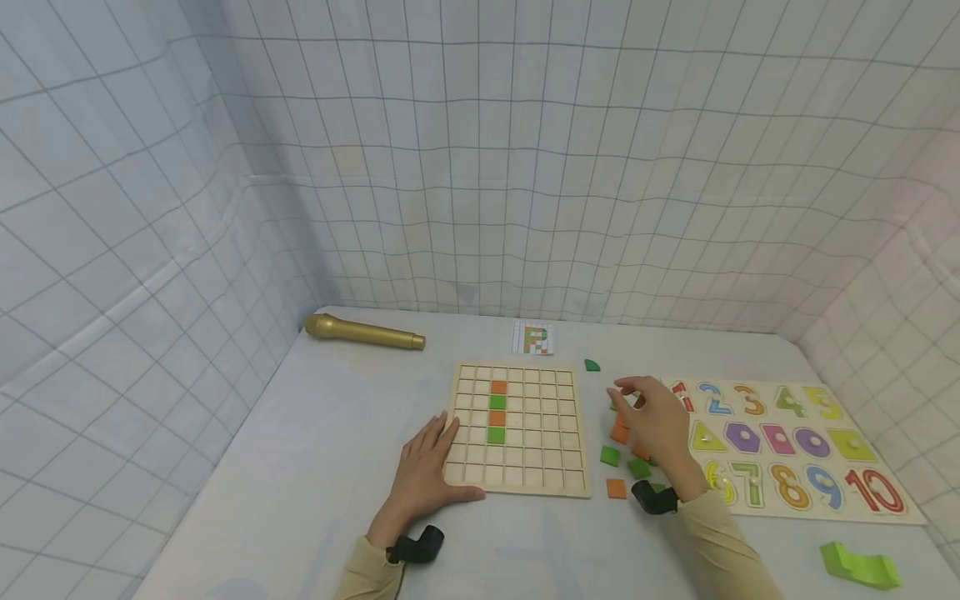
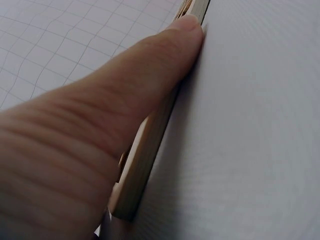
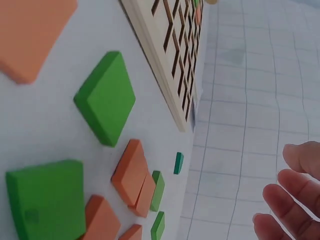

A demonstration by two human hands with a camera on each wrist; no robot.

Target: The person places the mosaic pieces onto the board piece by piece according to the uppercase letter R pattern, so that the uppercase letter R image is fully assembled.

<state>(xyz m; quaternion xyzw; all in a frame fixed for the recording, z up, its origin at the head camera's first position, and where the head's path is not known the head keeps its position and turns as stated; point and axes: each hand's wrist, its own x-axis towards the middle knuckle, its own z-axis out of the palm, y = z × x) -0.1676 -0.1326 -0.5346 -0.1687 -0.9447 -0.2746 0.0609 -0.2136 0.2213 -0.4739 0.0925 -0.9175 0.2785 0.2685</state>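
Note:
A wooden grid board (image 1: 541, 438) lies flat on the table, with a column of orange and green square tiles (image 1: 497, 418) set in its left part. My left hand (image 1: 424, 473) rests at the board's near left corner, fingers along the left side; its thumb (image 2: 165, 55) presses the near edge in the left wrist view. To the right of the board, my right hand (image 1: 658, 423) hovers over loose tiles, fingers loosely bent and nothing visible between them. Beneath it lie orange tiles (image 1: 616, 488) and green tiles (image 3: 107, 97), some partly hidden by the hand.
A small pattern card (image 1: 533, 337) lies behind the board, and a dark green quarter-round piece (image 1: 592, 365) near its far right corner. The gold microphone (image 1: 365, 332) is at back left. On the right are a number-and-shape puzzle (image 1: 757, 454) and a lime-green block (image 1: 859, 567).

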